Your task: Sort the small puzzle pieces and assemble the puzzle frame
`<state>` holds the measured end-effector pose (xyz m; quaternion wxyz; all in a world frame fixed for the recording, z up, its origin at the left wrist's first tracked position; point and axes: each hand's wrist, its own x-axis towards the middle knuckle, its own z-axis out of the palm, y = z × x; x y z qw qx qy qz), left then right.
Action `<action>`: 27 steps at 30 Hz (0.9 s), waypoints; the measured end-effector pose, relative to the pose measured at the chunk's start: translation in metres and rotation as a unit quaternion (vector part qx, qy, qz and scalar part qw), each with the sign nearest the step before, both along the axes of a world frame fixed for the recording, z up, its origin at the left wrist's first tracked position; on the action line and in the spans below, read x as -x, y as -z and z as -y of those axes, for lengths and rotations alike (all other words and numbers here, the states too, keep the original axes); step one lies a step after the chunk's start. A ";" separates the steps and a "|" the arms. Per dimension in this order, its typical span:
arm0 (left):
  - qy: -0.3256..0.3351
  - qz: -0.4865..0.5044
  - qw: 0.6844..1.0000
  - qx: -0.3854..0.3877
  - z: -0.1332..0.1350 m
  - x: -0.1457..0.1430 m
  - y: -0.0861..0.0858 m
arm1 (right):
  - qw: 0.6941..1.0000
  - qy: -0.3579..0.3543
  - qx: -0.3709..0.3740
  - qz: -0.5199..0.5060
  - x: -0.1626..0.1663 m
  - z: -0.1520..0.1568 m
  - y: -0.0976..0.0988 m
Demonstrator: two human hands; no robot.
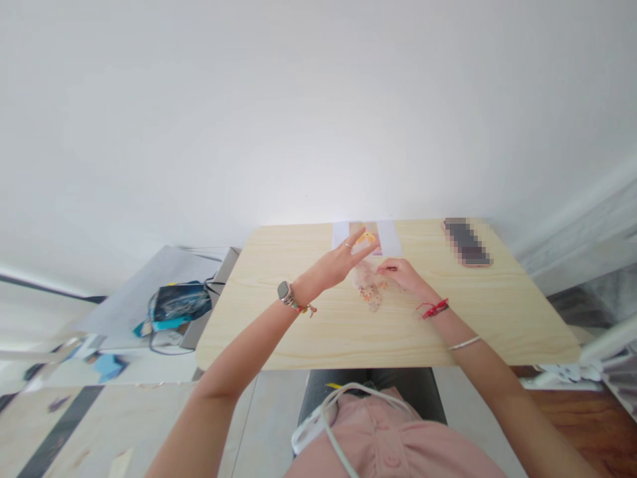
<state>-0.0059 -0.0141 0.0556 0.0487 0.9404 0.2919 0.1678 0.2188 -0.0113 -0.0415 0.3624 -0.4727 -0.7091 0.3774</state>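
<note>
My left hand [334,267] reaches over the table with fingers stretched out and apart, just in front of a white sheet with a coloured picture [391,238]. A clear, crinkled plastic bag [369,292] with small orange and dark bits lies below its fingertips. Part of the bag is hidden by the left hand. My right hand [404,273] is closed in a pinch at the bag's right side. Whatever is between its fingertips is too small to make out.
The pale wooden table [298,338] stands against a white wall. A blurred-out phone [468,242] lies at its back right. To the left, a lower grey surface holds a dark and blue pouch [182,304] with cords. A white cable [331,421] crosses my lap.
</note>
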 end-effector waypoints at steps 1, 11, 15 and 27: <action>-0.016 0.041 0.998 0.036 0.000 0.000 0.003 | 1.000 0.004 -0.002 0.000 -0.001 0.000 0.000; -0.124 0.481 0.775 0.391 0.020 -0.011 0.065 | 0.999 0.030 -0.014 -0.020 0.000 0.007 0.003; -0.133 0.473 0.773 0.401 0.022 -0.012 0.076 | 1.000 0.021 -0.014 0.002 0.000 0.011 0.003; -0.118 0.396 0.859 0.302 0.016 -0.012 0.079 | 0.998 0.024 -0.050 0.022 0.005 0.013 -0.001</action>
